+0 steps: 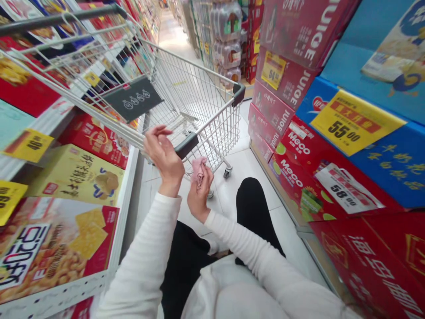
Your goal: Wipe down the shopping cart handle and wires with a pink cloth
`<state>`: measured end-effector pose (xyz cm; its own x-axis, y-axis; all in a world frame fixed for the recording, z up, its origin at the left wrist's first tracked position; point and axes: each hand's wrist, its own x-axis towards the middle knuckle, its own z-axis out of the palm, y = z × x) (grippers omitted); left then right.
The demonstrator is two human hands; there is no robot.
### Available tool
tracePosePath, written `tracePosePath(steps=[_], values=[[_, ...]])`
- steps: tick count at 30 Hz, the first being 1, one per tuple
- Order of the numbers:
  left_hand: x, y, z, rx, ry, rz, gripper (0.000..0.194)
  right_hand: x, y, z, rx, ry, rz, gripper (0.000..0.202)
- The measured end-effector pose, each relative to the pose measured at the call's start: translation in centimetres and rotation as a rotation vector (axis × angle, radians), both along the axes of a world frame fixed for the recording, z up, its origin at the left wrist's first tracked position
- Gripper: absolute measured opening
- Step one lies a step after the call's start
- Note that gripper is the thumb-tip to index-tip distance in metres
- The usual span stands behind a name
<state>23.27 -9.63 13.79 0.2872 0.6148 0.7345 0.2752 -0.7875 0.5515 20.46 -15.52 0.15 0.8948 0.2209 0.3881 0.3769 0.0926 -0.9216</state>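
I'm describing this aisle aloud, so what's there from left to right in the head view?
Nut box, left hand, crumpled pink item, cart's rightmost visible wheel, yellow 54 price tag, yellow 55.00 price tag.

1 head-worn camera, facing forward-down

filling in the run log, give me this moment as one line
left hand: empty, loosely open, near shopping cart | right hand: holding crumpled pink cloth | sides: shelved boxes left, stacked cartons right
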Motion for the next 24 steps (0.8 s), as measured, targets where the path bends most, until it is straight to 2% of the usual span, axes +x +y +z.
tracePosePath(steps=[1, 3, 6, 7, 9, 11, 13, 15, 17, 21, 23, 24], values=[[-0.5, -0.3, -1.6, 0.073, -0.078, 0.021, 0.069, 1.2, -0.1, 0.1, -0.013, -0.045, -0.007, 0.054], [-1.7, -0.7, -5.5, 0.105, -0.086, -0.034, 0.068, 3.6, -0.4, -0.7, -0.074, -0.151, 0.023, 0.053], [-3.1, -0.6, -11.0, 0.005, -0.094, -0.159, 0.068, 5.8, -1.5, -3.3, -0.151, -0.280, 0.091, 0.051], [-3.4, -0.5, -12.4, -0.040, -0.097, -0.196, 0.068, 6.2, -2.0, -4.0, -0.163, -0.296, 0.110, 0.050], [-3.8, -0.2, -14.1, -0.140, -0.130, -0.261, 0.069, 6.9, -3.0, -4.8, -0.172, -0.286, 0.127, 0.051], [-4.0, 0.1, -14.6, -0.242, -0.198, -0.327, 0.071, 7.3, -3.2, -4.3, -0.167, -0.246, 0.089, 0.055], [-4.1, 0.3, -14.4, -0.331, -0.266, -0.395, 0.071, 7.3, -2.8, -3.1, -0.165, -0.229, 0.043, 0.057], [-4.4, 0.5, -14.2, -0.409, -0.290, -0.452, 0.069, 6.5, -2.1, -2.3, -0.183, -0.255, 0.052, 0.055], [-4.8, 0.7, -14.1, -0.483, -0.291, -0.482, 0.068, 5.0, -2.0, -2.1, -0.188, -0.305, 0.091, 0.053], [-5.7, 1.2, -14.2, -0.517, -0.289, -0.475, 0.072, 2.9, -3.3, -2.3, -0.027, -0.481, 0.145, 0.052], [-6.1, 1.5, -14.5, -0.524, -0.272, -0.427, 0.066, 3.5, -3.5, -0.9, 0.063, -0.550, 0.090, 0.053], [-6.2, 1.7, -14.8, -0.519, -0.252, -0.392, 0.062, 4.2, -3.4, 0.5, 0.091, -0.570, 0.040, 0.054]])
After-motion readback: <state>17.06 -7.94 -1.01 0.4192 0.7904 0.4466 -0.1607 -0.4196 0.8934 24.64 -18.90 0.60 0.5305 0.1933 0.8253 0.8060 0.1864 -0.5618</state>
